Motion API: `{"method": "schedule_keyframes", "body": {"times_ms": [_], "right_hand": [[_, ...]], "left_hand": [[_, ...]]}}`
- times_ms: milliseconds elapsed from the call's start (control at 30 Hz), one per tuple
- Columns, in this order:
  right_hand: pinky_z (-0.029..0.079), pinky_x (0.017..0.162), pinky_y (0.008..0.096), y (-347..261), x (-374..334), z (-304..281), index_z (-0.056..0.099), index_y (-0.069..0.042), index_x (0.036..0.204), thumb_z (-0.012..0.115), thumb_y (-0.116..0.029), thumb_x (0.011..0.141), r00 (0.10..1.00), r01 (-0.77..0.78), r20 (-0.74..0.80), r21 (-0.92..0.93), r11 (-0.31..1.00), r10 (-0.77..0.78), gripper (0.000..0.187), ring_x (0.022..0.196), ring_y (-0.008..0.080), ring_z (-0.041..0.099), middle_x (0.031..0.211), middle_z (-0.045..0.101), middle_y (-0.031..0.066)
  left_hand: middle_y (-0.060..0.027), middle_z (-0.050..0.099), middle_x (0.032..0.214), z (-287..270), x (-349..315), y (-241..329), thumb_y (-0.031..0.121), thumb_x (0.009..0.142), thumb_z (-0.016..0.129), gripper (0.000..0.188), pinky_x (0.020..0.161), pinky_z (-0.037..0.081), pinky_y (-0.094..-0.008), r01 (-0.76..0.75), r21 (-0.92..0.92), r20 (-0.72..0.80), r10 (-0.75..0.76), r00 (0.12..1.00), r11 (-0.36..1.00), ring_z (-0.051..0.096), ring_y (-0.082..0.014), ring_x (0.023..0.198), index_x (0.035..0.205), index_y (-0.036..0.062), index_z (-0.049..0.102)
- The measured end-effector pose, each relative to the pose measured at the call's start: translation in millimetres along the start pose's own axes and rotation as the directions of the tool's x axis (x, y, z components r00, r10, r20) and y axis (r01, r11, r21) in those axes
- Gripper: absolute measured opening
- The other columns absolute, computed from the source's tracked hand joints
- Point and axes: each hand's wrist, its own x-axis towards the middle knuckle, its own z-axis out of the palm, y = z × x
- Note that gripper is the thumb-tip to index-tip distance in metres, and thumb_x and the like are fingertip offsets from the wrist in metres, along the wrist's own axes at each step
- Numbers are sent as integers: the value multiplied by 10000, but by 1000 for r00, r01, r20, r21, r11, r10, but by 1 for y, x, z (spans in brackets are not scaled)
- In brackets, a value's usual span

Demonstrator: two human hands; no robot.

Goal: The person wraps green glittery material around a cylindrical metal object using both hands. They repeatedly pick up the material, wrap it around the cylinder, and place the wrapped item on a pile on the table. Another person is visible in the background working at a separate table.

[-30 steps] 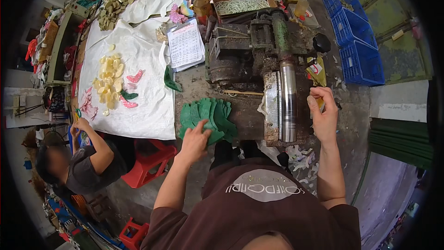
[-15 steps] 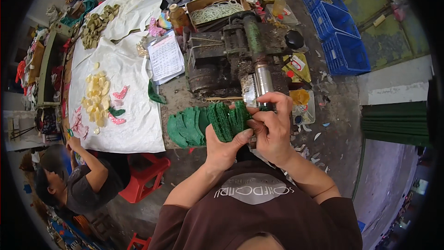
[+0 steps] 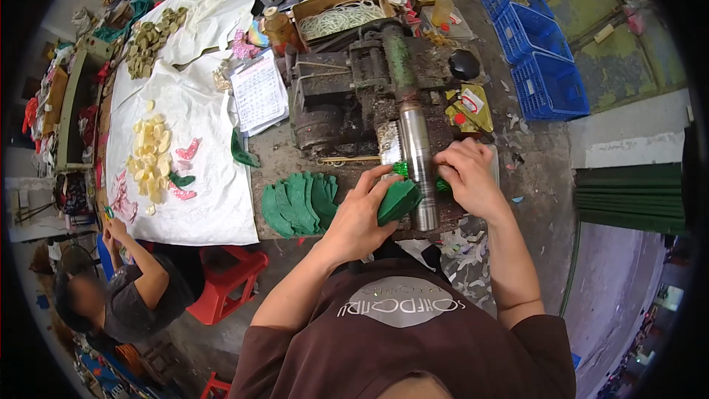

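Note:
My left hand [image 3: 357, 216] is wrapped round a stack of green curved cut pieces [image 3: 399, 202], just left of a shiny metal roller shaft [image 3: 418, 154]. A glittery green piece [image 3: 401, 168] lies against the roller's left side, near my left fingertips. On the roller's other side, my right hand [image 3: 470, 177] has its fingers curled and pressed onto a green piece [image 3: 443, 185]. Whether both bits are one piece is hidden by the roller. More green pieces [image 3: 297, 204] lie fanned out left of my left hand.
The grimy machine [image 3: 332, 103] fills the bench ahead. Further left are a clipboard with paper [image 3: 258, 92] and a white sheet [image 3: 210, 199] bearing cream pieces [image 3: 151, 151]. A co-worker [image 3: 125, 295] sits at lower left by a red stool [image 3: 229, 288]. Blue crates [image 3: 550, 85] stand at right.
My hands have parted to either side of the roller. The green stack has tilted over flat in my left hand; my right hand has left it and moved right, onto a green piece.

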Motion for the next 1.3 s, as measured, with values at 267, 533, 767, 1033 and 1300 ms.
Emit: {"method": "schedule_keyframes", "body": {"times_ms": [267, 533, 767, 1033, 1300], "right_hand": [[347, 932, 377, -18, 0, 0, 634, -49, 1012, 686, -118, 812, 945, 23, -321, 244, 970, 58, 219, 994, 258, 538, 1010, 585, 71], [425, 849, 368, -44, 0, 1, 621, -11, 1004, 681, -87, 825, 925, 178, -375, 292, 940, -59, 204, 960, 278, 547, 1002, 580, 108], [410, 828, 394, -100, 0, 31, 637, -47, 909, 713, -63, 779, 932, 318, -298, 406, 857, -205, 152, 951, 293, 515, 1023, 561, 110], [335, 874, 409, -86, -1, 27, 580, -62, 837, 702, -66, 771, 872, 348, -452, 298, 889, -190, 139, 923, 252, 507, 979, 569, 88], [304, 890, 359, 13, -1, -40, 587, -76, 870, 619, -130, 860, 981, -189, 55, 73, 979, 185, 64, 818, 231, 504, 756, 559, 42]], "left_hand": [[-136, 553, 1174, -36, -46, -47, -15, 655, 704, 458, 965, 426, -349, 116, -6, -420, -108, 901, 993, 556, -289, 1096, 1103, 18, 615], [-135, 547, 1216, -59, -118, -124, 11, 659, 685, 479, 902, 412, -425, 277, 564, -135, -244, 960, 778, 547, -335, 1082, 1127, 69, 601], [-133, 563, 1238, -44, -53, -34, 76, 691, 764, 545, 967, 434, -376, -22, -585, -244, -150, 958, 811, 560, -235, 1130, 1198, 24, 571], [-52, 650, 1050, 9, -24, 10, 53, 786, 727, 478, 867, 474, -280, -197, -843, -355, -243, 903, 500, 601, -122, 952, 1214, -16, 526], [-125, 574, 1168, -14, -11, -13, -34, 722, 684, 557, 958, 440, -337, 1, -99, -166, -17, 986, 995, 568, -253, 1090, 1249, 46, 523]]}}
